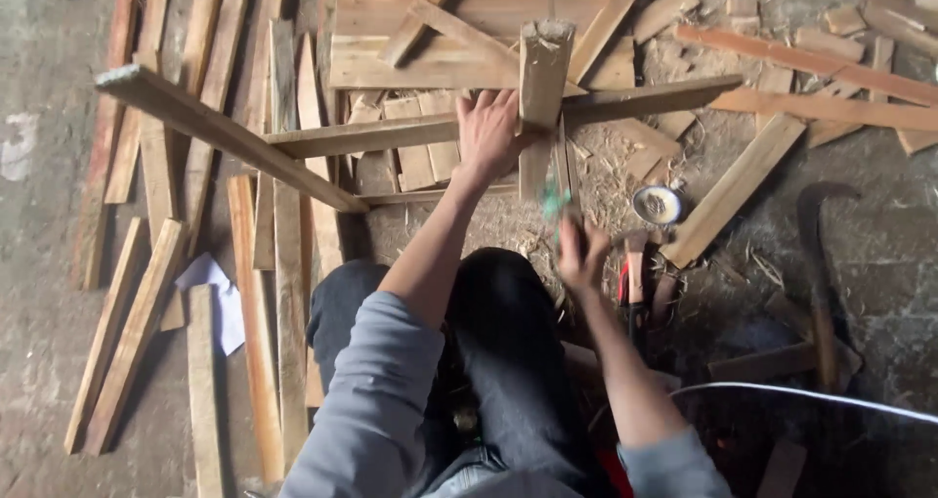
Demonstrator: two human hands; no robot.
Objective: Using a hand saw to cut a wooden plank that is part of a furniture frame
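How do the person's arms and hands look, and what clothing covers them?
Both hands, left hand and right hand, are bare, without gloves. Grey-blue long sleeves are pushed up to about the elbows, leaving the forearms uncovered. No watch or rings are visible.

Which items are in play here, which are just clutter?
In play: left hand gripping upright wooden post; crossing slat; right hand with blurred green object.
Lying about: round tin, curved blade, white paper, loose planks.

The upright post (pixel 543 87) stands on the crossbar (pixel 391 134), with the round tin (pixel 658 205) to its right.
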